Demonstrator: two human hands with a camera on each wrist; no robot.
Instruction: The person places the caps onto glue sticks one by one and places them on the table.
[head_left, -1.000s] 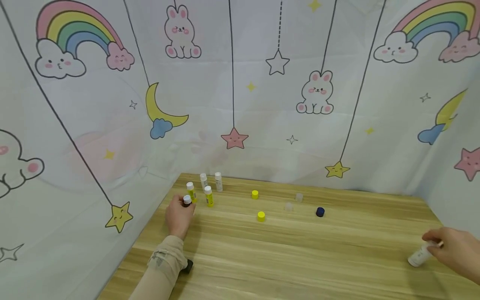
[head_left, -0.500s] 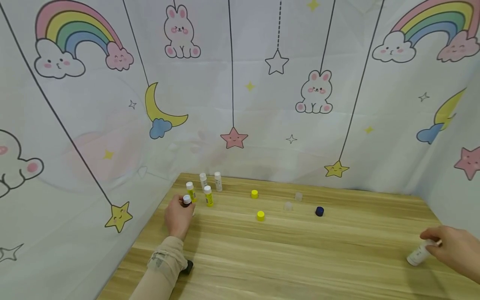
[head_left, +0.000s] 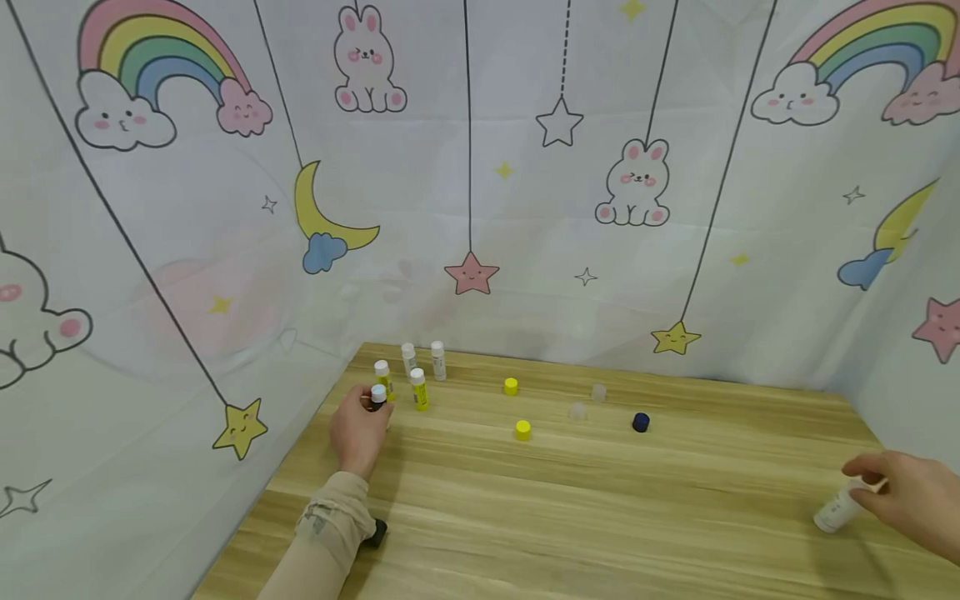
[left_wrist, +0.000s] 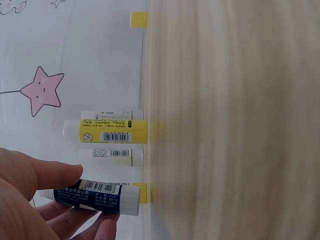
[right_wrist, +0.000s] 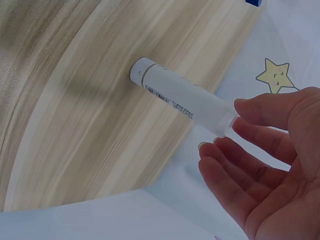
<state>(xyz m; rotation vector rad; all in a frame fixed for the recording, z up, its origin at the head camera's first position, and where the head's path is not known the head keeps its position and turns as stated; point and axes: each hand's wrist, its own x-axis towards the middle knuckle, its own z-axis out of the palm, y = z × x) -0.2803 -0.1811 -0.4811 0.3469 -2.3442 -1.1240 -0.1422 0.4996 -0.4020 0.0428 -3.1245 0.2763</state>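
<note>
My left hand [head_left: 358, 429] grips a navy, white-ended cylindrical glue stick [left_wrist: 102, 197] near yellow, white-ended tubes [head_left: 420, 395]; my right hand [head_left: 917, 500] pinches a tilted white cylindrical glue stick [right_wrist: 175, 95].

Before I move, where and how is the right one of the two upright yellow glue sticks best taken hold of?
Probably pinch the right yellow glue stick around its mid-body, coming from its right. It stands upright, slim and straight-sided, so opposite sides should suit a pinch. The nearest yellow cap there lies well apart, while the other yellow stick and the navy stick crowd its left.
</note>
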